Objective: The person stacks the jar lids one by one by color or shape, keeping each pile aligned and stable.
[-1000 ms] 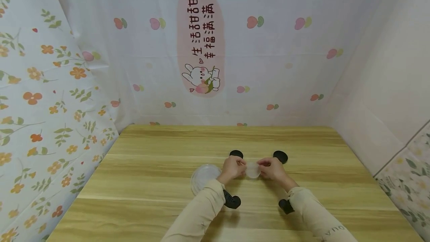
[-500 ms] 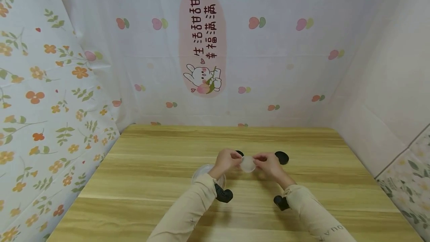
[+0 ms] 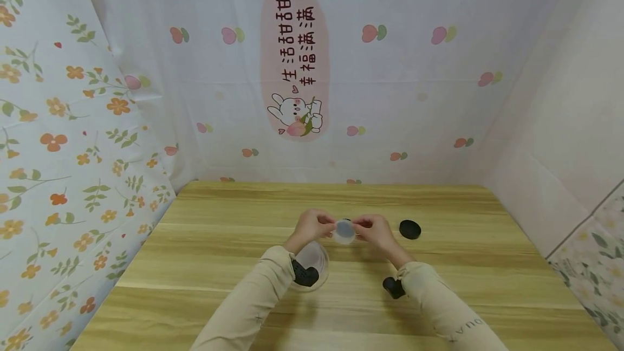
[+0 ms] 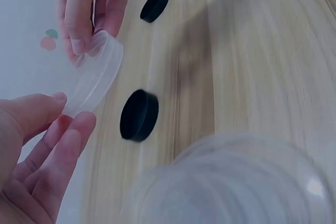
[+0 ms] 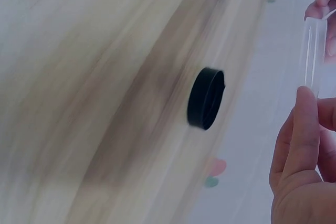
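Note:
Both hands hold a small, shallow, clear round plastic lid [image 3: 345,232] above the table, one at each side. In the head view my left hand [image 3: 314,225] pinches its left edge between thumb and fingers. My right hand [image 3: 376,230] pinches the opposite edge. In the left wrist view the lid [image 4: 97,74] stands tilted, its rim wall showing between the two hands. Edge-on in the right wrist view, the lid [image 5: 313,51] shows as a thin, pale band above my right hand [image 5: 304,156].
Larger clear round plastic pieces [image 4: 226,182], with overlapping rims, lie below my left wrist. A black round cap [image 3: 410,229] rests on the wooden table [image 3: 234,221] at the right; another black cap [image 4: 139,115] lies behind the hands. A patterned cloth [image 3: 219,123] hangs behind the table.
Both hands have moved left and slightly away with the clear lid, raising it. The left forearm now covers more of the larger clear pieces. The caps stay put.

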A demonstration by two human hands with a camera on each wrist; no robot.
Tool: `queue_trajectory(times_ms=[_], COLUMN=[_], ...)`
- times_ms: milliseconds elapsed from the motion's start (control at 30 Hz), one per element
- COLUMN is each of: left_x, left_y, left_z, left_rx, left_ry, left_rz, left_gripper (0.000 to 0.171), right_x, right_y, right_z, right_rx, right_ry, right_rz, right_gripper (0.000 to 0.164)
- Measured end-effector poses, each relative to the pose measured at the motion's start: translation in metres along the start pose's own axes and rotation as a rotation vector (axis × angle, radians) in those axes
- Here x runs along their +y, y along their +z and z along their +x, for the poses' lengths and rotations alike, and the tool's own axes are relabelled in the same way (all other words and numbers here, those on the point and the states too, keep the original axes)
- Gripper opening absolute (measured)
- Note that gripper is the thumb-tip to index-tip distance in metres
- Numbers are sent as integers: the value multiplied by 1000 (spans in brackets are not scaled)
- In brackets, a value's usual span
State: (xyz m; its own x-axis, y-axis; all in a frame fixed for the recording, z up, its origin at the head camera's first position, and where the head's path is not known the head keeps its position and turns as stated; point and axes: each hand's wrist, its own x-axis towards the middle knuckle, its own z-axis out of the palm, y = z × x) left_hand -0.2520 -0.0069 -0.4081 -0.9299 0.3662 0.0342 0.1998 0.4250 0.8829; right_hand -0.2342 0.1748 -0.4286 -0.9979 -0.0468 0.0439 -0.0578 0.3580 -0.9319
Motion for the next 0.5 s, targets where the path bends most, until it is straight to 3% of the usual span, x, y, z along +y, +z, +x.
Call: queue_trajectory(times_ms=[233, 500], left_x=[1, -10], left_y=[-21, -38], left_z=[-4, -10], left_rx=[-23, -19], left_ry=[-28, -49], left_rz=[38, 26], left_gripper=[13, 10], right_x=[-12, -18], right_y=[15, 35], right_z=[2, 6], right_rx=[-36, -71], right_ry=[-16, -41], right_rz=[41, 31], right_gripper=[18, 14])
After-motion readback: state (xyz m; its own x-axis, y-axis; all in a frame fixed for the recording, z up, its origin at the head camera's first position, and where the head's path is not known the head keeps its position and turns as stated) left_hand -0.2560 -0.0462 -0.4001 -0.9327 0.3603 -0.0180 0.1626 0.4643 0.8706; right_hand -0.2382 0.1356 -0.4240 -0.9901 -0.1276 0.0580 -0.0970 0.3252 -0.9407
